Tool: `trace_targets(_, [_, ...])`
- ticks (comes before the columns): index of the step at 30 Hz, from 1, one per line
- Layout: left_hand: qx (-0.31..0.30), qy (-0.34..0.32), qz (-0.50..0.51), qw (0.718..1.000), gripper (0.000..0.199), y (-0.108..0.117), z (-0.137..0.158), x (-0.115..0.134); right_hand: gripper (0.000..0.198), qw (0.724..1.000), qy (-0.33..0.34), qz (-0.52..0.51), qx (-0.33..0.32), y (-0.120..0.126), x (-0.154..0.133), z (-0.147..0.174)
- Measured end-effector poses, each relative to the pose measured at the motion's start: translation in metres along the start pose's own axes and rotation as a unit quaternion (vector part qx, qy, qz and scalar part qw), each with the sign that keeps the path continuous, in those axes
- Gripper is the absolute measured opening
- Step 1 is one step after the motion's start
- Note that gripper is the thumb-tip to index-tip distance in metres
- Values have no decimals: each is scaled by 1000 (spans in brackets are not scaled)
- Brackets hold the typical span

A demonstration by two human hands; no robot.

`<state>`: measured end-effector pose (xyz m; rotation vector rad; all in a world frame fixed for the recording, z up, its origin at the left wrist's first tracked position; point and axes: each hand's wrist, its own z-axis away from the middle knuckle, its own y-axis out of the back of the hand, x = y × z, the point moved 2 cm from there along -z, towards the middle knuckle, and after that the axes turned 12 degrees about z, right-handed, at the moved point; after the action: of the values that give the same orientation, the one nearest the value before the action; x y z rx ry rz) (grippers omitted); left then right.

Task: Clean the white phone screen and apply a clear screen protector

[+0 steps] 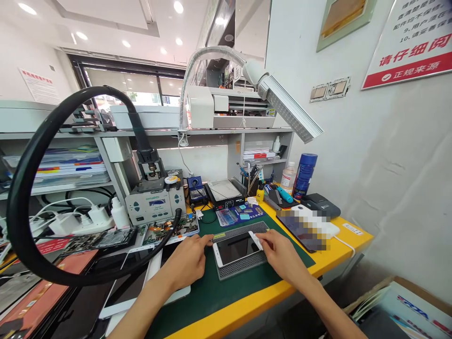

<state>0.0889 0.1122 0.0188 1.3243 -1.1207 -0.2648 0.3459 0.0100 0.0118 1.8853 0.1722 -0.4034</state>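
Head view: a rectangular white-framed smartphone with a dark glass screen point(235, 249) lies on a grey perforated pad point(240, 272), which rests on a dark green mat point(205, 303) over the yellow surface point(226, 320). The right hand point(280, 252) pinches a small, thin white strip point(254, 239) at the phone's right end. The left hand point(190, 259) is curled, its fingertips by the upper-left corner; whether they grip anything, I cannot tell.
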Motion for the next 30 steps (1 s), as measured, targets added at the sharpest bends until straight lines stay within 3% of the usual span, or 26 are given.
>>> trace_targets(6, [-6,-1,0,1000,54,1,1,1,41,980,46,195,-5,-10,-11,13])
trace_targets(13, [5,0,-2,1000,56,-2,0,-4,47,948,81,304,-54,-25,-65,11])
trace_targets(18, [8,-5,-3,1000,56,-2,1,-4,40,950,172,257,-51,-41,-103,20])
trace_targets(22, [-2,4,4,1000,57,-1,1,-5,39,961,251,94,-66,-34,-109,37])
trace_targets(26, [0,0,4,1000,56,-1,2,-5,36,973,216,-42,-71,-14,-83,40])
trace_targets(30, [-6,-1,2,1000,54,1,2,-2,37,993,100,-51,-27,0,-33,18])
